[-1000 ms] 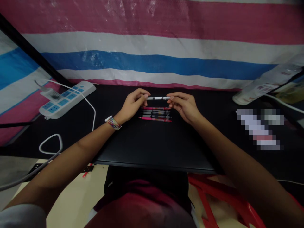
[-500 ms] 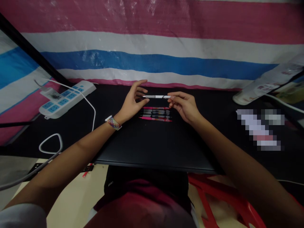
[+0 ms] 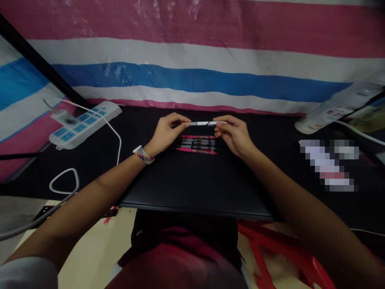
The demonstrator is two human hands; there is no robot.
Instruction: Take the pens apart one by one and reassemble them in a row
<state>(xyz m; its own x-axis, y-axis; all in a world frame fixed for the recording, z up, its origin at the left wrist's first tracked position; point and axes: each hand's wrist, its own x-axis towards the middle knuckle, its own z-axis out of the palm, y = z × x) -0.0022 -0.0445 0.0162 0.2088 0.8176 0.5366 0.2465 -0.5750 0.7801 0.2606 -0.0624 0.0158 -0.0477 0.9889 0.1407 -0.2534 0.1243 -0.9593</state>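
A white pen point(image 3: 201, 123) with a dark clip lies level between my two hands, above the black tabletop. Its left end is pinched between the thumb and fingers of my left hand point(image 3: 169, 130), which hide the tip. My right hand point(image 3: 234, 134) pinches the other end with thumb and forefinger, its remaining fingers curled below. Just under the held pen, several pens lie side by side in a row on the table; a pink pen point(image 3: 197, 151) is nearest to me, and dark and grey ones lie behind it.
A white power strip point(image 3: 87, 124) with a plugged-in adapter and a white cable point(image 3: 120, 142) occupies the table's left side. On the right stand a translucent cylinder point(image 3: 319, 116) and blurred-out items point(image 3: 326, 164). A striped sheet point(image 3: 192, 56) hangs behind, and a red stool point(image 3: 258, 245) stands below the table edge.
My left hand's fingers have come together onto the pen's left end; before, they were spread apart around it. The right hand keeps its pinch, and the row of pens stays put.
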